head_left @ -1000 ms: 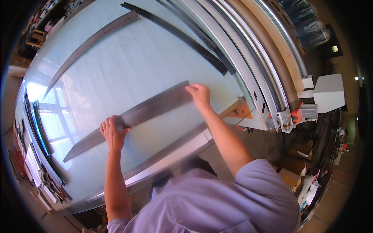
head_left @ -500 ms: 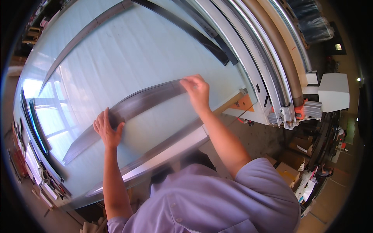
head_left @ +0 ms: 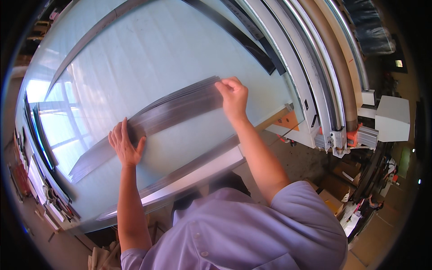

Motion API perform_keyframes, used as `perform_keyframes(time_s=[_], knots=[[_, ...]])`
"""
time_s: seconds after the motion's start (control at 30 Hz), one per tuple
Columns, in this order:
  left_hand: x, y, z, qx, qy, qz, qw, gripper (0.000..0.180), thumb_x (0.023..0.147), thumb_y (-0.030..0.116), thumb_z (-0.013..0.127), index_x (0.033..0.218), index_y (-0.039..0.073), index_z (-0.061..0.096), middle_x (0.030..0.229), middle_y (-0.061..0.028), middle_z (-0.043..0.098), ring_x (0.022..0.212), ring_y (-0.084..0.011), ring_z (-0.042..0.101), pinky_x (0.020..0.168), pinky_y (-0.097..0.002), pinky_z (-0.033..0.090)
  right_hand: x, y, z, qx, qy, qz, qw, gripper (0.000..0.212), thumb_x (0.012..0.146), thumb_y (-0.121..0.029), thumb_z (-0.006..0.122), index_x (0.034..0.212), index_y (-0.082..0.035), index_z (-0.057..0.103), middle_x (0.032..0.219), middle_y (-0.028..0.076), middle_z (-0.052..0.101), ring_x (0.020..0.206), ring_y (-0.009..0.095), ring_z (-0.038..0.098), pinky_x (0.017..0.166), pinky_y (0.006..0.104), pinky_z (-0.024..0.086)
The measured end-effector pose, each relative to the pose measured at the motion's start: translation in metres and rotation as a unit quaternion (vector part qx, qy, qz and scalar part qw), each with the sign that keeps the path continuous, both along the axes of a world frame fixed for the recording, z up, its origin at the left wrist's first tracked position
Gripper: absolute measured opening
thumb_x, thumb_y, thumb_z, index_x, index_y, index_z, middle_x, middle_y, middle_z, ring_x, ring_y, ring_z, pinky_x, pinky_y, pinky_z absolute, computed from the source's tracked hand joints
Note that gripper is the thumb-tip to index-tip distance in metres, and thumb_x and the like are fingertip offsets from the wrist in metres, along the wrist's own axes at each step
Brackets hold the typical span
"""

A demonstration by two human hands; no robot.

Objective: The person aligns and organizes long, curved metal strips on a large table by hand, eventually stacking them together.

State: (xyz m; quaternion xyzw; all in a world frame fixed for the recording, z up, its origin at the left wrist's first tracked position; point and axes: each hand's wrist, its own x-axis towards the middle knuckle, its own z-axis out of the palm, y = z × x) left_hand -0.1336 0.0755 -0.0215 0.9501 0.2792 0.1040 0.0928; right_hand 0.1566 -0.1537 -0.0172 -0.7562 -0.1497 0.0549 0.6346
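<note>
A stack of thin, dark grey, see-through strips (head_left: 180,110) lies slantwise on the pale glossy table (head_left: 157,58). Its layers fan apart along the far edge and at both ends. My left hand (head_left: 127,143) rests spread on the stack, left of its middle, fingers stretched over it and thumb apart. At the stack's right end, my right hand (head_left: 234,95) pinches a corner between thumb and fingers. How many layers that pinch takes in cannot be made out.
Along the near table edge lies another dark strip (head_left: 193,164). A long grey strip (head_left: 85,42) curves across the far left, and black strips (head_left: 234,33) lie at the far right. A machine with long metal rollers (head_left: 321,76) borders the right side. Cardboard boxes (head_left: 332,201) stand below it.
My right hand has shifted slightly up and right with the stack's corner, and the layers at that end are more fanned out. My left hand stays on the stack.
</note>
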Motion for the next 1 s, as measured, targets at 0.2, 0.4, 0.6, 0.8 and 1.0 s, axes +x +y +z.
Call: perform_keyframes(time_s=[0.2, 0.4, 0.6, 0.8, 1.0], knots=[[0.002, -0.001, 0.001, -0.001, 0.02, 0.003, 1.0, 0.087, 0.081, 0.059, 0.063, 0.15, 0.011, 0.04, 0.139, -0.0147, 0.048, 0.133, -0.034, 0.042, 0.118, -0.055, 0.018, 0.009, 0.002, -0.001, 0.01, 0.058, 0.015, 0.998, 0.015, 0.084, -0.002, 0.075, 0.093, 0.008, 0.071, 0.079, 0.006, 0.065, 0.071, 0.012, 0.059, 0.067, 0.0249, 0.047], [0.005, 0.0, 0.002, -0.001, 0.022, 0.001, 1.0, 0.087, 0.081, 0.058, 0.063, 0.151, 0.01, 0.04, 0.14, -0.0151, 0.047, 0.133, -0.0341, 0.042, 0.118, -0.0551, 0.019, 0.014, 0.006, 0.001, -0.002, 0.064, 0.018, 0.998, 0.015, 0.084, -0.002, 0.075, 0.097, 0.006, 0.072, 0.081, 0.006, 0.065, 0.073, 0.012, 0.06, 0.07, 0.0254, 0.048], [0.005, -0.001, 0.002, 0.005, 0.028, 0.002, 1.0, 0.087, 0.081, 0.058, 0.062, 0.15, 0.01, 0.041, 0.139, -0.0153, 0.047, 0.133, -0.0343, 0.042, 0.117, -0.055, 0.02, 0.014, 0.016, 0.006, -0.004, 0.045, 0.007, 0.999, 0.014, 0.084, -0.008, 0.078, 0.09, 0.002, 0.071, 0.078, 0.006, 0.064, 0.072, 0.014, 0.06, 0.067, 0.0272, 0.048], [0.006, -0.001, 0.004, 0.007, 0.028, 0.001, 1.0, 0.086, 0.082, 0.059, 0.061, 0.149, 0.009, 0.041, 0.139, -0.0154, 0.048, 0.133, -0.0343, 0.042, 0.117, -0.0546, 0.02, 0.025, 0.02, 0.002, -0.034, 0.005, 0.024, 0.999, 0.02, 0.083, -0.011, 0.08, 0.081, 0.003, 0.067, 0.074, 0.007, 0.063, 0.067, 0.015, 0.059, 0.064, 0.028, 0.046], [0.007, -0.002, 0.003, 0.01, 0.027, 0.001, 1.0, 0.087, 0.082, 0.059, 0.061, 0.15, 0.009, 0.041, 0.138, -0.0155, 0.048, 0.133, -0.0344, 0.042, 0.116, -0.0545, 0.021, 0.034, 0.019, -0.009, -0.029, 0.017, 0.044, 0.998, 0.018, 0.083, -0.009, 0.08, 0.084, 0.004, 0.068, 0.077, 0.008, 0.065, 0.068, 0.015, 0.061, 0.064, 0.0284, 0.048]])
